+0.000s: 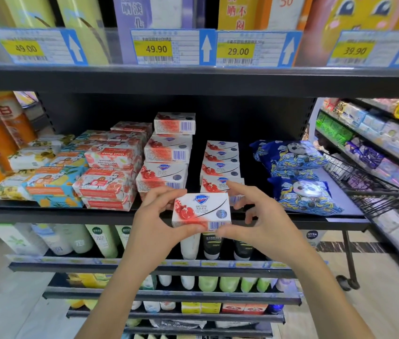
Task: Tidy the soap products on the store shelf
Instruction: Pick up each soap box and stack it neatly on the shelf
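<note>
A soap box (201,210) is held before the shelf (46,214) edge, pinched at its left end by the curled fingers (166,195) of the left hand (155,221) and at its right end by the right hand (264,223), with stacked boxes (220,167) just beyond the fingers.

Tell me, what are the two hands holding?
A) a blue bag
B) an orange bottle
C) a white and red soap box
C: the left hand and right hand grip a white and red soap box in front of the shelf.
</note>
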The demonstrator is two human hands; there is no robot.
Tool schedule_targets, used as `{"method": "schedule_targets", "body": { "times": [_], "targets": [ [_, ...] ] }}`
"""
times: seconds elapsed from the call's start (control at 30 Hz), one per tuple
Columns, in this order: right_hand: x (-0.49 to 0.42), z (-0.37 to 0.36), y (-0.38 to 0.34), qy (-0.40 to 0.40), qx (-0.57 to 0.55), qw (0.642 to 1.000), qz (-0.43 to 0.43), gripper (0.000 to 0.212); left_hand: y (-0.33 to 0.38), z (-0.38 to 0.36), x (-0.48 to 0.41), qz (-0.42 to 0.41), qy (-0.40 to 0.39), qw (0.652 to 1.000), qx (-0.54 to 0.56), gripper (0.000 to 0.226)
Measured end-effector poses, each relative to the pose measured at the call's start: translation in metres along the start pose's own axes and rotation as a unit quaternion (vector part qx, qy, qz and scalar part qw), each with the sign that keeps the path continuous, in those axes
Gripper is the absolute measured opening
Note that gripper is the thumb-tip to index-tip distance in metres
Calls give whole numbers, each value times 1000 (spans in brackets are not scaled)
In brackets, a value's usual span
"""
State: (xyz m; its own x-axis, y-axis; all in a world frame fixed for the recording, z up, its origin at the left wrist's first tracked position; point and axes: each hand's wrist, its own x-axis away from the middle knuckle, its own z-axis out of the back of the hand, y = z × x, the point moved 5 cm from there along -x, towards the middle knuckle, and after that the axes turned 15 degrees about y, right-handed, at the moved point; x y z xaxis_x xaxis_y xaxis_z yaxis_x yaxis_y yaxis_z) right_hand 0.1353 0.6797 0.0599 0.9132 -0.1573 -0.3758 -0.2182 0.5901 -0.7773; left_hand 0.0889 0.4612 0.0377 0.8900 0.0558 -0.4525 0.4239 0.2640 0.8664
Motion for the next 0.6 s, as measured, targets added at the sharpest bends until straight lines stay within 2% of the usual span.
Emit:
{"method": "schedule_targets", "body": {
  "times": [0.13,0.3,0.43,0.53,0.6],
  "targets": [
    [-9,3,2,7,34,999,23,79,6,-13,-4,-23,-5,1000,-4,74],
    [-23,18,12,49,7,999,4,70,1,-20,-8,-42,-20,998,-48,84],
    [-56,40,9,114,-4,993,-11,47,-21,-22,-1,-83,-43,985,-146,57],
    [-103,42,10,145,48,988,-35,33,-38,-28,2,-124,-60,969,-206,48],
    [-138,34,17,144,99,983,-55,38,-46,-30,1,-143,-44,966,-211,41]
  ]
}}
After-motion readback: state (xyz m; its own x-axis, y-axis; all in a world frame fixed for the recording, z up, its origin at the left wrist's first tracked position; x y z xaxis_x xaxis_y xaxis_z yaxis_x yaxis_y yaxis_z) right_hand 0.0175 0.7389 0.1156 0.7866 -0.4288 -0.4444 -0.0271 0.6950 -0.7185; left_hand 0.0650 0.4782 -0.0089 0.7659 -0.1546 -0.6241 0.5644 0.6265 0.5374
